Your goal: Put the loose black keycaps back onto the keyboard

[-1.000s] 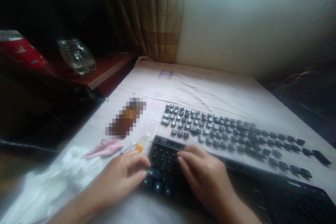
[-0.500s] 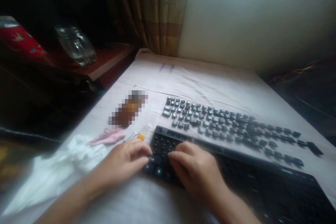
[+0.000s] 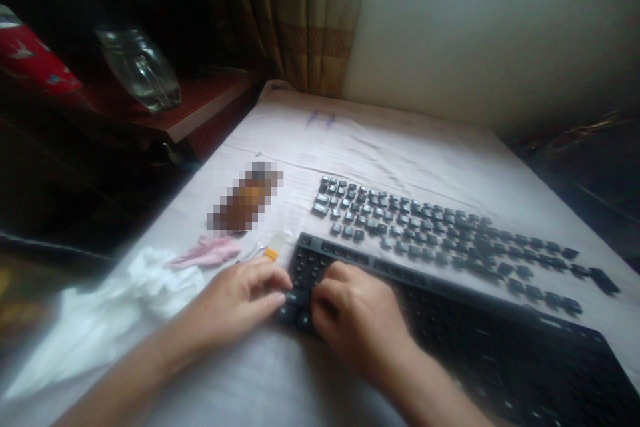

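Note:
A black keyboard (image 3: 480,333) lies slantwise on the pale sheet, many key positions on its left part bare of caps. At its left end, my left hand (image 3: 240,293) grips the edge, thumb and forefinger by a wide keycap (image 3: 299,296). My right hand (image 3: 363,320) bends over the keyboard just right of that cap. Its fingers are curled together, and their tips and anything between them are hidden. Behind the keyboard, loose black keycaps (image 3: 420,223) are spread in rows.
Left of the keyboard lie a pink cloth (image 3: 207,251), a white cloth (image 3: 125,300) and a small orange-banded item (image 3: 271,253). A blurred-out brown object (image 3: 245,201) lies behind them. A glass jar (image 3: 143,70) and a red patterned container (image 3: 37,57) stand on a wooden shelf (image 3: 200,103).
My right hand has shifted slightly left, closer to the wide keycap, with its fingers curled more. My left hand stays at the keyboard's left end. The camera view has tilted slightly.

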The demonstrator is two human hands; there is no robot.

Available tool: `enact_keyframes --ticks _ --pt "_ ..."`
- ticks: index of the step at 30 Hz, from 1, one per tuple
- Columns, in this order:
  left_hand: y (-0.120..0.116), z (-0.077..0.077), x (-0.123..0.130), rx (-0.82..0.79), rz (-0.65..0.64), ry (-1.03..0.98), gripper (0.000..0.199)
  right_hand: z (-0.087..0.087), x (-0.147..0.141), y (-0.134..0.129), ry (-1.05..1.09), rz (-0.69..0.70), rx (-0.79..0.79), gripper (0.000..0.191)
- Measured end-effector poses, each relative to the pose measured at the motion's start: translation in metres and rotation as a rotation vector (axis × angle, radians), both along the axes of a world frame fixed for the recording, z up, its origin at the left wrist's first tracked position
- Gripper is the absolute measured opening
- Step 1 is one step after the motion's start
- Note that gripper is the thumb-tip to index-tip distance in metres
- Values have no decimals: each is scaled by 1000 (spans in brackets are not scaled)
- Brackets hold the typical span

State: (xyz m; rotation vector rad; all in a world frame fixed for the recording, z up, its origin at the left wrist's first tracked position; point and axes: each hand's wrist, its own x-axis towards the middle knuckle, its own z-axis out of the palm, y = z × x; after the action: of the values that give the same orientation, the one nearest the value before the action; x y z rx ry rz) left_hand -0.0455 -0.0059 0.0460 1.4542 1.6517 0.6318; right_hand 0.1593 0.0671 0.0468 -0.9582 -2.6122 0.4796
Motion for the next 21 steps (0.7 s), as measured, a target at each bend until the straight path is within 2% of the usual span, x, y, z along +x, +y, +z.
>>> enact_keyframes --ticks 6,11,15,18,21 --pt "1 0 0 -1 -11 -4 15 -5 7 4 132 -24 33 15" --pt "2 1 0 -21 -3 6 16 8 33 12 306 -61 -78 17" --pt "1 1 -1 -39 -2 -9 18 15 52 15 360 -84 -147 20" --pt "1 1 -3 -7 13 -27 19 17 63 18 371 -127 -147 20" --pt "0 3 -12 77 89 -57 24 19 69 25 370 -175 -122 21"
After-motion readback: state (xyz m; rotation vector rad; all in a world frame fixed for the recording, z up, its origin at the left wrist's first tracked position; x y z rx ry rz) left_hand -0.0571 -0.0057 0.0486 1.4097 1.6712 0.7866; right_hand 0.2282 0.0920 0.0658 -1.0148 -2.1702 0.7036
